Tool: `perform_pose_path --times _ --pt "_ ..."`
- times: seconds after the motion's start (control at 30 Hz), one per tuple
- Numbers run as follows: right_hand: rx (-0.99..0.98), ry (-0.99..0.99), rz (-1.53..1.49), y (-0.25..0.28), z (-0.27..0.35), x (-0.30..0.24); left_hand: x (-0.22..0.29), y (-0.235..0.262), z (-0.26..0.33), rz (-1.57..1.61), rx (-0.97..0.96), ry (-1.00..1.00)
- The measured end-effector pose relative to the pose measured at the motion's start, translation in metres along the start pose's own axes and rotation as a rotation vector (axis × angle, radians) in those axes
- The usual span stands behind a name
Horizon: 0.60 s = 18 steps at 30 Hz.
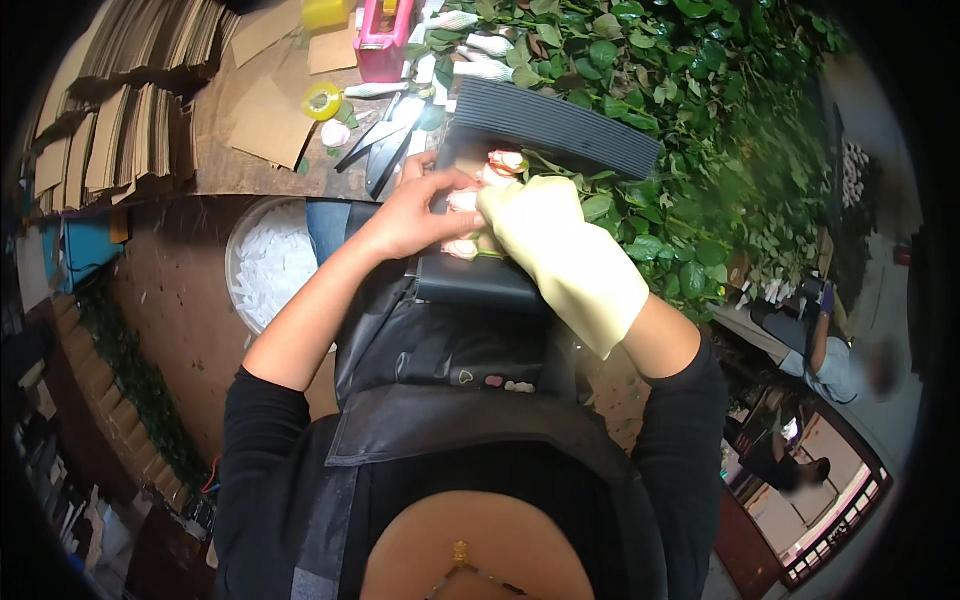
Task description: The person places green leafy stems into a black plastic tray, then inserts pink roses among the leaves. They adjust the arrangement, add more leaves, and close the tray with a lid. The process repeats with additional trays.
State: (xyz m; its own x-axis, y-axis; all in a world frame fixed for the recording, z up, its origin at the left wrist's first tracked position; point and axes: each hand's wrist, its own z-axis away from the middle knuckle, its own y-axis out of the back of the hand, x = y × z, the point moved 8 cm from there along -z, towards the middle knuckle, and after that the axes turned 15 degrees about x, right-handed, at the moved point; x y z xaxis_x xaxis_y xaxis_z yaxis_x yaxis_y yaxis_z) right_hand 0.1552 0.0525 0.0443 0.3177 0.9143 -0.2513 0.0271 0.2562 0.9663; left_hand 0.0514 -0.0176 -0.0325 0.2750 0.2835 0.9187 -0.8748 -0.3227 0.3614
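Observation:
Several pale pink roses [461,202] lie in a black holder [480,280] in front of me, with brown card showing beneath them. My left hand [425,208] is bare and curls its thumb and fingers around a rose head. My right hand [535,225], in a loose pale yellow glove, presses in from the right beside the same blooms, and its fingertips are hidden. At the far end of the holder sits a rose with orange-pink edges [507,160]. A black ribbed panel [555,125] rises behind the flowers.
Leafy rose stems [680,110] heap up on the right. Scissors [385,145], a yellow tape roll [322,101] and a pink tape dispenser [383,42] lie far left of the holder. Cardboard stacks [130,145] and a tub of white slips [270,262] are leftward. Two people are at right.

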Motion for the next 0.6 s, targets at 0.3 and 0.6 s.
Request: perform_pose_path --times 0.3,0.6 --pt "0.054 -0.379 0.145 0.02 0.032 0.047 -0.006 -0.001 0.006 0.055 0.174 -0.029" --pt "0.12 -0.149 0.101 0.007 -0.003 0.031 -0.004 -0.002 0.004 0.039 0.217 -0.075"
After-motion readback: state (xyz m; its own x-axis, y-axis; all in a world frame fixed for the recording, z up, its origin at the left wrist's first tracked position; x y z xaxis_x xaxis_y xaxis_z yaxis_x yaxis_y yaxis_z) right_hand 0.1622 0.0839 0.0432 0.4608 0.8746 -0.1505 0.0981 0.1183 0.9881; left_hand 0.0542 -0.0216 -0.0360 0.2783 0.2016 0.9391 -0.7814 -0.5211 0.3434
